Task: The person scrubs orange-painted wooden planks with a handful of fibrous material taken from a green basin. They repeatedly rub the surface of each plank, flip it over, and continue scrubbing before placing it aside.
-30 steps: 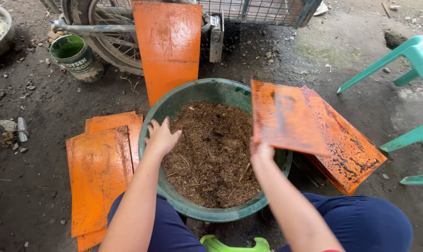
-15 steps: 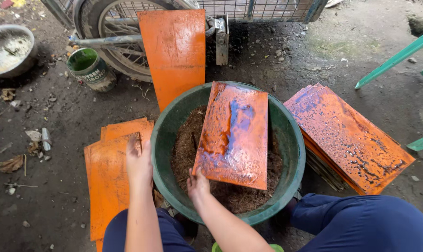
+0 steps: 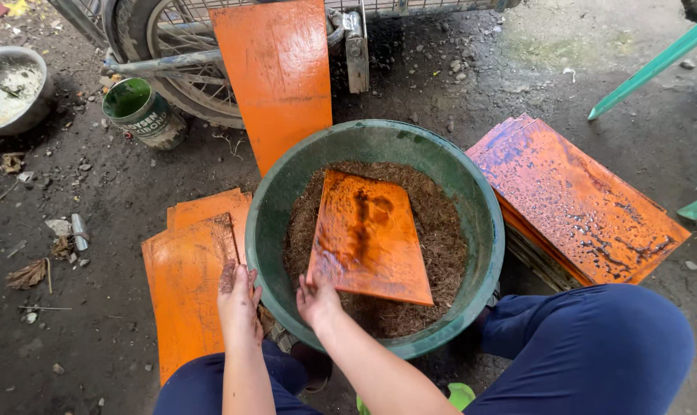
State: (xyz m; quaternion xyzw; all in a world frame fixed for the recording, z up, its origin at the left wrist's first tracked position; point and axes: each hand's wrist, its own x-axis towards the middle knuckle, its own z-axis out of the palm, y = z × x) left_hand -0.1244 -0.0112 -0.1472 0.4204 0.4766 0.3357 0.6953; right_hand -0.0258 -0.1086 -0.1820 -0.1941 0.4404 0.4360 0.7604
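The person squats over a large green basin [image 3: 471,200] filled with brown, fibrous sawdust-like material [image 3: 440,246]. An orange rectangular tile [image 3: 367,234], wet and glossy on its face, lies flat on top of that material, tilted slightly toward the person, probably so the loose fibres can take up the wetness. The right hand [image 3: 316,298] reaches in over the near rim and grips the tile's near left corner, fingers curled around the edge, forearm running straight up from the lower edge of the view. The left hand [image 3: 237,300] stays outside the basin, palm down and fingers loosely open, dusted with brown material, resting on or just above a stack of matt orange tiles [image 3: 187,284] lying on the dirt floor [image 3: 71,353] just left of the basin; whether it presses on them cannot be told. On the other side, just right of the basin, a second stack of wet tiles [image 3: 571,200] lies fanned out, its surface beaded with dark droplets. One more orange tile [image 3: 275,77] leans upright behind the basin against a wheeled cart [image 3: 156,46]. A small green can [image 3: 142,111] stands near the wheel.
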